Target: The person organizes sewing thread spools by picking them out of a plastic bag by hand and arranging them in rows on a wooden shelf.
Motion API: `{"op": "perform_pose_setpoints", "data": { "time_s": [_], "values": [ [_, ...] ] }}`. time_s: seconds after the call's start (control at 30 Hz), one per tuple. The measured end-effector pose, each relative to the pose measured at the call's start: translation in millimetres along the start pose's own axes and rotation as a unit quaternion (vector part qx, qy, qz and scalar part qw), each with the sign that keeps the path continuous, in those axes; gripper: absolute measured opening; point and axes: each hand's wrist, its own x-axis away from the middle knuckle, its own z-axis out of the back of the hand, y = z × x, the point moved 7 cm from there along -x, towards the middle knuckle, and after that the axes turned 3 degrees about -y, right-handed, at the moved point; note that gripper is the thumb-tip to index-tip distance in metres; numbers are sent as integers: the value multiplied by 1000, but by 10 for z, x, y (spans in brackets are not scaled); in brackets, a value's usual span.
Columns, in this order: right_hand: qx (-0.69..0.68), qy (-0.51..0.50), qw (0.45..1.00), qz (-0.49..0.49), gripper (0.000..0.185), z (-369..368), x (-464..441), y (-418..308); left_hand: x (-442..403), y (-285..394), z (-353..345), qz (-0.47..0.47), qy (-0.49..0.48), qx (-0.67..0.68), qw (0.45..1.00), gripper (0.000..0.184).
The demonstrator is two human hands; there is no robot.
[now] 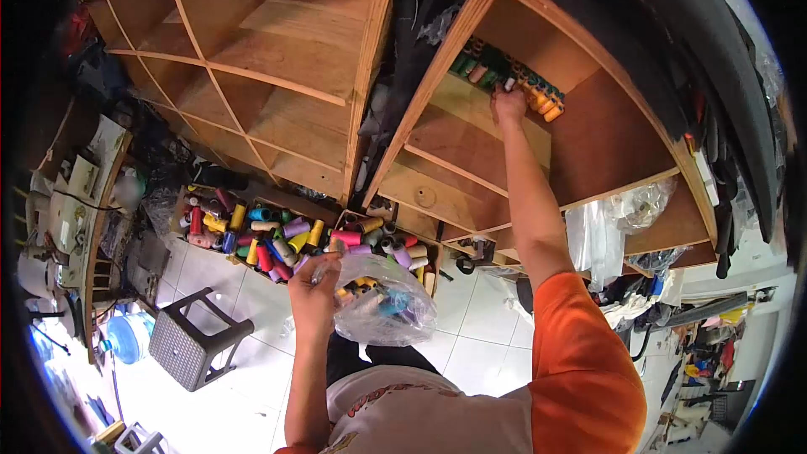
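Observation:
My left hand (pixel 313 292) is closed on the gathered edge of a clear plastic bag (pixel 395 324). Yellow, dark and teal thread spools (pixel 382 298) show through the bag's film. My right hand (pixel 508 107) reaches into a wooden shelf compartment, its fingers closed around a thread spool (pixel 509 84) with a pale end showing. Just beyond it, rows of green spools (pixel 481 67) and orange-yellow spools (pixel 546 103) lie on the shelf board. Below the shelves, a long box (pixel 277 271) is heaped with thread spools of many colours.
Another wooden shelf unit (pixel 277 67) with several compartments stands at the left. Clear plastic bags (pixel 618 223) hang from the right shelf, and dark rolled material (pixel 672 42) lies along its top. A grey stool (pixel 197 340) and a blue water bottle (pixel 129 336) are on the tiled floor.

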Motion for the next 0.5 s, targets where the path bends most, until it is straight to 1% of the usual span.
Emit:
{"op": "perform_pose_setpoints", "data": {
  "time_s": [0.07, 0.17, 0.27, 0.33, 0.4, 0.47, 0.5],
  "values": [
    [-109, 2, 993, -33, 19, -172, -68, 267, -8, -5, -1, -2, -2, -2, 1000, 16],
    [-251, 19, 965, -67, 14, -115, 25, 297, -11, -15, -41, 7, -8, 0, 1000, 16],
    [-216, 68, 972, -56, 16, 133, 160, 207, -28, -31, -57, 18, -9, 1, 1000, 15],
    [-194, 109, 975, 29, 19, 157, 103, 267, -22, -36, -68, 29, -9, -2, 1000, 14],
    [-196, 106, 974, 44, 25, 141, 81, 288, -16, -4, -90, 23, -4, -4, 1000, 14],
    [-223, 60, 973, -12, 33, 135, 106, 292, -23, -4, -87, 14, -2, -7, 1000, 14],
    [-212, 75, 974, -17, 32, 207, 149, 198, -34, -28, -77, 9, -2, -8, 1000, 14]
  ]
}}
